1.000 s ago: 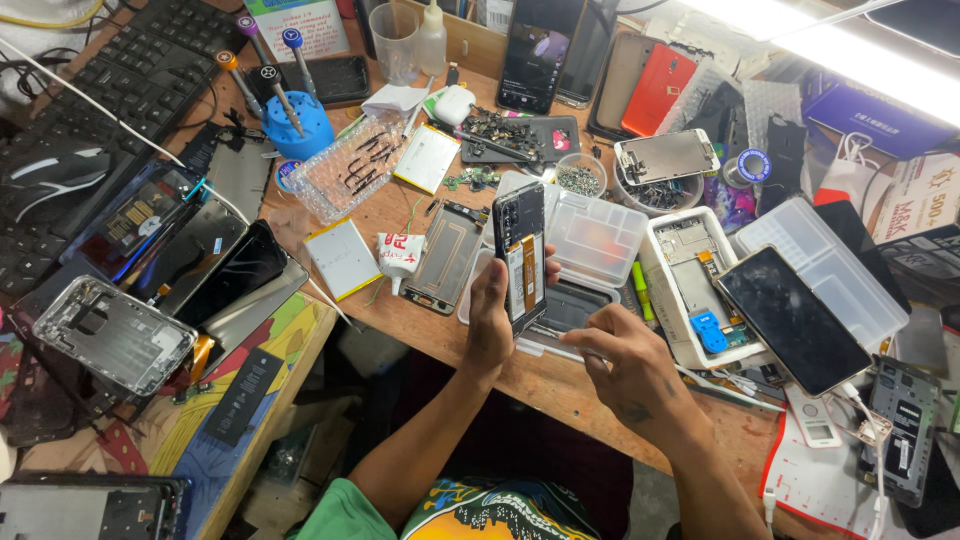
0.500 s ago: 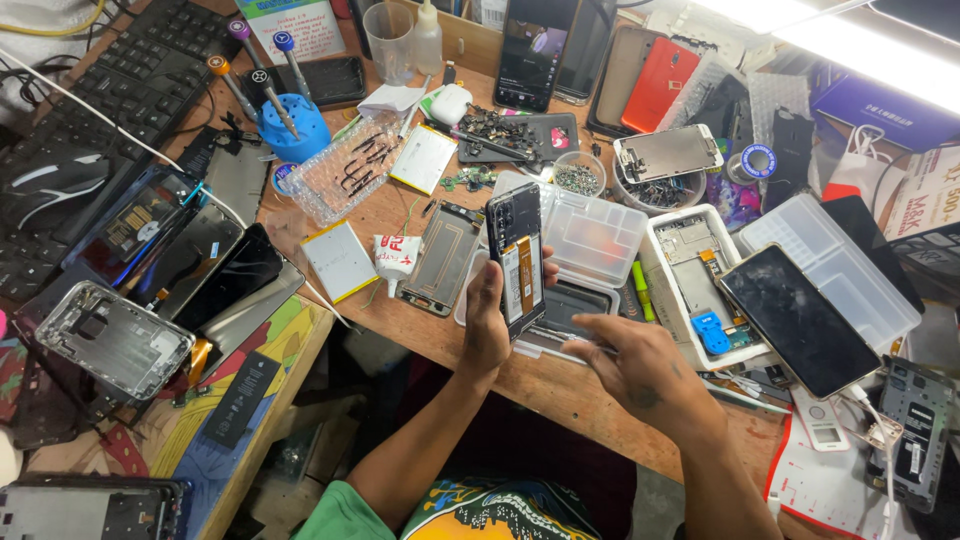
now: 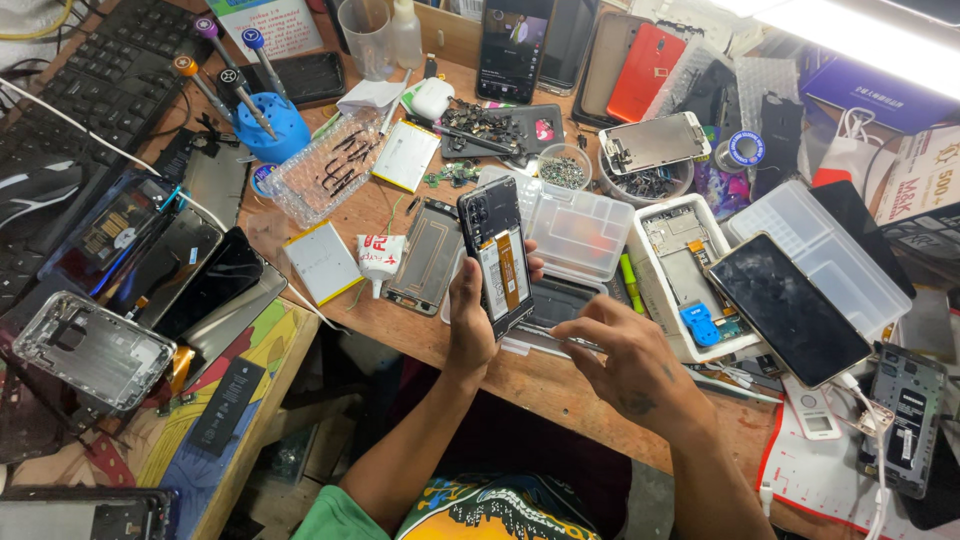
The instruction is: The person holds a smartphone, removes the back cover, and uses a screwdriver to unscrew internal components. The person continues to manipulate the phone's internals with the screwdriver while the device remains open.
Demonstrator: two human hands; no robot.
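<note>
Little has shifted since the earlier frames: the right hand has crept slightly toward the open phone, which the left hand keeps upright at about the same spot above the tabletop. Left hand: closed around the lower end of the phone, thumb on one long edge, fingertips showing past the other; back cover off, battery and a copper-coloured flex strip facing the camera. Right hand: fingers bent and loosely spread, pinching what looks like a thin metal tool, tip pointing to 9 o'clock at the phone's lower edge; too slim to name for certain. Phone sits at centre, in the air over a clear plastic tray. At 9 o'clock of it lies a bare phone back frame and a small crumpled sachet; at 3 o'clock a white box with another stripped phone, and a dark-screened phone resting on a second tray. At 11 o'clock a blue screwdriver stand. Judgement: to work well here, hold the phone firm by its edges, keep fingers off the flex strip, bring the tool in shallow and slow near the battery, and brace the right wrist against the tabletop edge.
</note>
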